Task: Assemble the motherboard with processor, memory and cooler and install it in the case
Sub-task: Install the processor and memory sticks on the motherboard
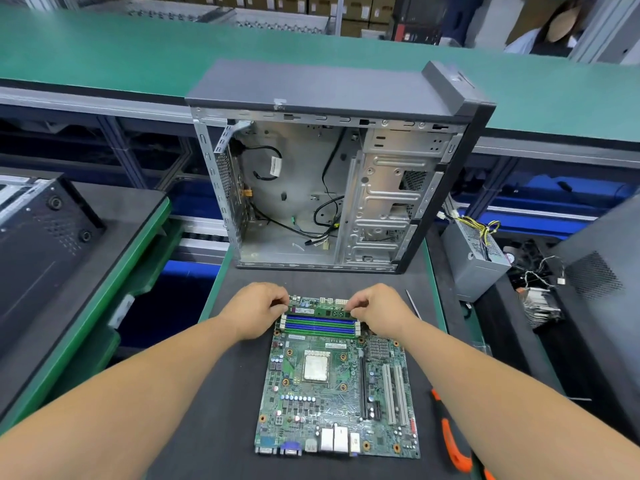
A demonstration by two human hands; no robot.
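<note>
green memory stick [320,311] lies between both hands; left hand [254,311] and right hand [379,311] pinch its ends with curled fingers, above the motherboard [332,396].

Head view: looked forward and down from the person's head, wide-angle, edges bowed.
Nearness: close above the motherboard [337,379]; the open case [332,188] stood just beyond.
Shared views: only one view.

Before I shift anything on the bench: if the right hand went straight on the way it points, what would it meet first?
The right hand points away from the person, so probably the open computer case standing past the motherboard; only bare mat seems to lie between, though depth is unclear.
</note>
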